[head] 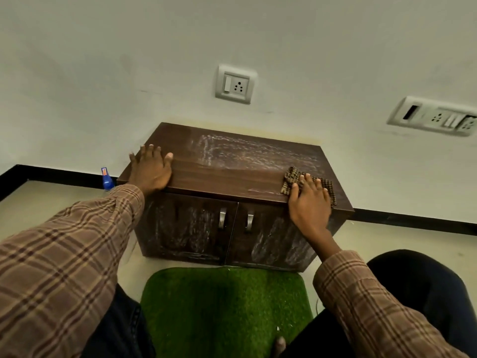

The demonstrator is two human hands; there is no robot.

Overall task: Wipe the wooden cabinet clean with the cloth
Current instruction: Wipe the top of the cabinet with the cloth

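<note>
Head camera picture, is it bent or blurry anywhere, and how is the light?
Head view: wide-angle bending shows, the skirting and the right switch plate tilt; light is dim and even, with no hard shadows or glare; the cabinet, the cloth under the right hand and the left hand look sharp; the sleeves go soft near the edges.

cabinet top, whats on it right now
On the cabinet top: left hand flat at its left end, right hand pressing a checked cloth at the right, whitish smears between. The cloth's middle is covered.
</note>
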